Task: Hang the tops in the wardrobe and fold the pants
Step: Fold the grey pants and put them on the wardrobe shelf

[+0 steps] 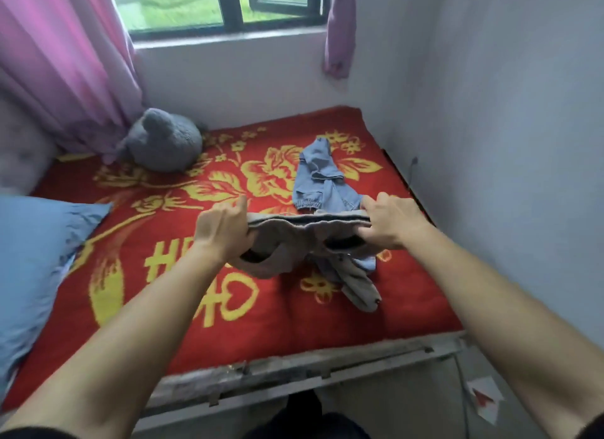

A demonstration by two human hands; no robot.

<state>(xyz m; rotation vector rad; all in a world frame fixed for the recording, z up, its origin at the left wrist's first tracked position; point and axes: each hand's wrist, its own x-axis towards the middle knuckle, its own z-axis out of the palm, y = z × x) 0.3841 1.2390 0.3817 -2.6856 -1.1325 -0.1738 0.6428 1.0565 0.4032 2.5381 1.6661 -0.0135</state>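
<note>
Grey pants (294,242) are held up by their waistband over the red bed cover (196,308). My left hand (222,229) grips the left end of the waistband and my right hand (389,223) grips the right end. The grey legs hang down and trail onto the cover toward the front right. Blue jeans with elastic cuffs (322,177) lie crumpled on the bed just behind the grey pants, partly hidden by them.
A grey plush toy (163,141) sits at the back left under pink curtains (65,62). A blue pillow (36,252) lies at the left. A white wall (506,144) bounds the bed's right side, and the bed's frame edge (294,370) runs along the front.
</note>
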